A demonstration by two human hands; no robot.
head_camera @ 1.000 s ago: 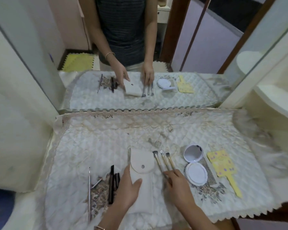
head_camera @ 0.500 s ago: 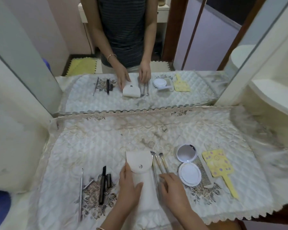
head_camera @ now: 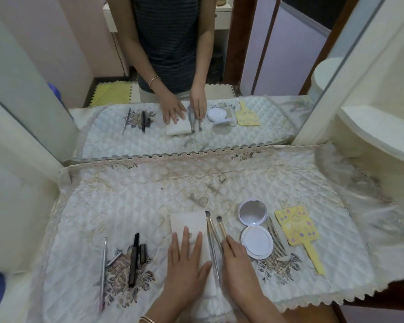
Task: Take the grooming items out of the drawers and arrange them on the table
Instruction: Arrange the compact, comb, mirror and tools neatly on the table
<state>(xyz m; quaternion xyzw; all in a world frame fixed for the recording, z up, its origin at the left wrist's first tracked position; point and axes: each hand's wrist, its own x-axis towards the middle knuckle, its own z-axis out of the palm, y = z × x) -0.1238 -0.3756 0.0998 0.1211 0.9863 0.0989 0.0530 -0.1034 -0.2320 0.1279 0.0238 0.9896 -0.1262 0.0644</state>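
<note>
A white snap pouch (head_camera: 187, 222) lies on the quilted table cover (head_camera: 135, 201) near the front edge. My left hand (head_camera: 187, 259) rests flat on it, fingers spread, fingertips by the snap. Just right of the pouch lie the makeup brushes (head_camera: 212, 229), bristles pointing away from me. My right hand (head_camera: 239, 262) covers their handles with its fingers closed over them. Right of that are an open round compact mirror (head_camera: 254, 227), a grey comb (head_camera: 276, 240) and a yellow hand mirror (head_camera: 296, 227). To the left lie a black eyeliner (head_camera: 134, 259), a short black tube (head_camera: 142, 252) and thin metal tools (head_camera: 102, 271).
A large wall mirror (head_camera: 196, 66) stands along the back of the table and reflects a person's torso, hands and the items. A cream curved shelf unit (head_camera: 371, 136) rises at the right. A white panel (head_camera: 14, 206) borders the left side.
My left hand has slid forward along the pouch to the snap. My right hand has pushed the brushes together, closer to the pouch.
</note>
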